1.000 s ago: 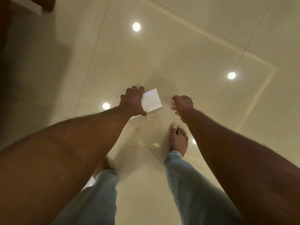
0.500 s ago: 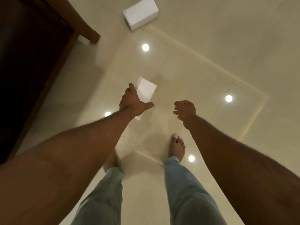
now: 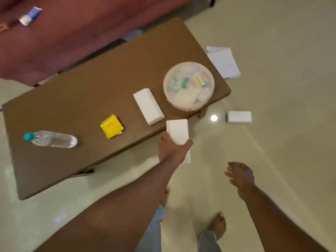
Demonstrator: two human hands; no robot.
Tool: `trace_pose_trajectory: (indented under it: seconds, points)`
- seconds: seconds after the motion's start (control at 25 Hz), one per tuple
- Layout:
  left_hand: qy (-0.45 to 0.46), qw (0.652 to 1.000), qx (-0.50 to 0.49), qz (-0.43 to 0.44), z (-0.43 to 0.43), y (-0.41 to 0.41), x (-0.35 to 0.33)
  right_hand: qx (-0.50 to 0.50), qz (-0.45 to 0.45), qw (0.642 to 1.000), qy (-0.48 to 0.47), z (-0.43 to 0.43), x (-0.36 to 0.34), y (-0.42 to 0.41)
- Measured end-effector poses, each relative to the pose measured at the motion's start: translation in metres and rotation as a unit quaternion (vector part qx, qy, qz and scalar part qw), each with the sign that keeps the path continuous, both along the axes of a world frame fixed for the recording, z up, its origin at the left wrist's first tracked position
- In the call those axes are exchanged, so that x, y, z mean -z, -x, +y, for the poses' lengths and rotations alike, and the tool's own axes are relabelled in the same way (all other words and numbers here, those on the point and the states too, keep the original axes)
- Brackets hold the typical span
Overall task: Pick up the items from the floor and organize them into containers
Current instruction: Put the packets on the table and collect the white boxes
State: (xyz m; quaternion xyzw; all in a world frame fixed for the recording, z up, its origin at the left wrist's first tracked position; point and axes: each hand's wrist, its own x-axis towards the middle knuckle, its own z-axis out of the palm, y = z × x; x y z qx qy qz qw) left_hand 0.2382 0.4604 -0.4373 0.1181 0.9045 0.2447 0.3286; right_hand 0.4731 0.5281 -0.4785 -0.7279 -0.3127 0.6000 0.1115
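**White box in the left hand at the table's near edge**

A pale tiled floor (image 3: pixel 281 42) filled the right side and bottom of the view, and a reddish sofa (image 3: pixel 72 33) ran across the upper left. A low brown table (image 3: pixel 91 84) stood in front of the sofa. Near the table's right end sat a round tub (image 3: pixel 189 108), open at the top and filled with small packets too blurred to read. Sheets of paper (image 3: pixel 223 62) lay on the floor just past the table's far right corner. A clear water bottle (image 3: pixel 52 139) with a teal cap lay on its side near the table's left end. A long white box (image 3: pixel 148 106) lay flat on the table just left of the tub, close to the near edge.

The left hand (image 3: pixel 171 149) gripped the held white box (image 3: pixel 177 130) with thumb and fingers wrapped round its lower part, and the box's upper end overlapped the table's near edge, just below the long box. The right hand (image 3: pixel 240 176) hung over the floor with fingers loosely spread, grasping nothing. A small white box (image 3: pixel 239 116) lay on the floor off the table's near right corner. A yellow packet (image 3: pixel 111 126) lay mid-table, and a tube (image 3: pixel 30 16) lay on the sofa.
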Motion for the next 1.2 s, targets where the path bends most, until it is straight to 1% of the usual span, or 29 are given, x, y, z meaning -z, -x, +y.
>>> trace_pose_trajectory:
  seconds: [0.12, 0.2, 0.32, 0.48, 0.64, 0.8, 1.12, 1.2]
  points:
    - [0.015, 0.997, -0.076, 0.017, -0.003, 0.062, -0.008, -0.042, -0.005, 0.999, -0.004, 0.01, -0.029, 0.053]
    - [0.027, 0.992, -0.122, 0.01, 0.012, 0.1, -0.009, -0.064, -0.011, 0.998, -0.014, 0.018, -0.035, 0.084]
    - [0.042, 0.988, -0.151, -0.008, 0.045, 0.147, -0.006, -0.094, -0.019, 0.995, -0.031, 0.026, -0.035, 0.116]
    - [0.062, 0.985, -0.162, -0.006, 0.071, 0.185, -0.004, -0.113, -0.037, 0.993, -0.02, 0.023, -0.026, 0.13]
    - [0.095, 0.987, -0.13, -0.005, 0.075, 0.186, 0.006, -0.112, -0.056, 0.992, 0.001, 0.015, -0.016, 0.124]
    - [0.113, 0.985, -0.131, -0.005, 0.073, 0.179, 0.013, -0.116, -0.063, 0.991, 0.003, 0.014, -0.014, 0.116]
    - [0.109, 0.985, -0.135, -0.003, 0.086, 0.182, 0.018, -0.131, -0.062, 0.989, 0.013, 0.026, -0.012, 0.107]
    - [0.112, 0.984, -0.138, -0.014, 0.087, 0.182, 0.021, -0.131, -0.064, 0.989, 0.02, 0.026, -0.012, 0.105]
